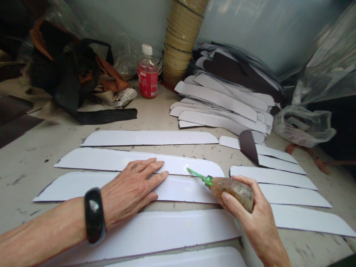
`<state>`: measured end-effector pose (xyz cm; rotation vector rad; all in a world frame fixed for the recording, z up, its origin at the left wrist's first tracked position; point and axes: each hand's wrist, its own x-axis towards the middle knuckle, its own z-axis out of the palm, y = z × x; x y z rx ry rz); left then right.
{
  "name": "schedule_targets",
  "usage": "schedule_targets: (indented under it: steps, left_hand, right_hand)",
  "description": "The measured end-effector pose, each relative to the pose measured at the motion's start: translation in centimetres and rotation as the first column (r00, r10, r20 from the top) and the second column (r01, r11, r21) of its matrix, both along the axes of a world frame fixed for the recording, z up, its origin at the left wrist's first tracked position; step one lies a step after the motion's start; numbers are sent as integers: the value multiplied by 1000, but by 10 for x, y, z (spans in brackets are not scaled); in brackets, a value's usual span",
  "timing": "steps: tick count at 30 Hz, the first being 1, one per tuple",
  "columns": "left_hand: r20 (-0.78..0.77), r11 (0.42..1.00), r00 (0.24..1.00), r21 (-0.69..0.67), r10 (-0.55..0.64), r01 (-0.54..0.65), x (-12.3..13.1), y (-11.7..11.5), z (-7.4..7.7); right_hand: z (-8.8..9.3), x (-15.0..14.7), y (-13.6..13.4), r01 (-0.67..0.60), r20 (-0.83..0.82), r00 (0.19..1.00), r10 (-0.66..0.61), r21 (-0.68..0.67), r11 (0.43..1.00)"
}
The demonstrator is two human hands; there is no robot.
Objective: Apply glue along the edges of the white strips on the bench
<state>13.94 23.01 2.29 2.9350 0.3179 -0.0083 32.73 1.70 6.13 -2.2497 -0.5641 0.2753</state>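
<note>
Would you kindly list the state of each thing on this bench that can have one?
Left hand: open, pressed flat on a white strip.
Right hand: closed around the glue bottle.
Glue bottle: tilted, green nozzle touching the white strip.
Red drink bottle: upright, capped.
Stack of white pieces: fanned out, leaning.
Clear plastic bag: crumpled, lying on the table.
</note>
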Motion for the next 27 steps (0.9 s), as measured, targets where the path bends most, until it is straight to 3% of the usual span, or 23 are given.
schedule_targets:
  steps: [4,7,12,18,27]
  left_hand:
    - [8,1000,1000,2,13,-13,-3,-3,-1]
    - [82,1000,997,-14,-1,2,-7,-1,3]
    - [195,997,978,-24,80,-76,3,25,9]
    - [111,978,973,34,200,-205,20,59,-9]
    - [72,982,981,43,182,-185,3,57,-11]
  right_hand:
    - [-1,-2,7,24,-6,1000,-24,19,1000]
    - [-4,-1,9,44,-102,994,-37,72,996]
    - [-5,12,10,115,-262,963,-58,207,972]
    - [-3,30,28,89,-200,979,-43,228,969]
    - [-11,38,50,29,-36,999,-23,185,982]
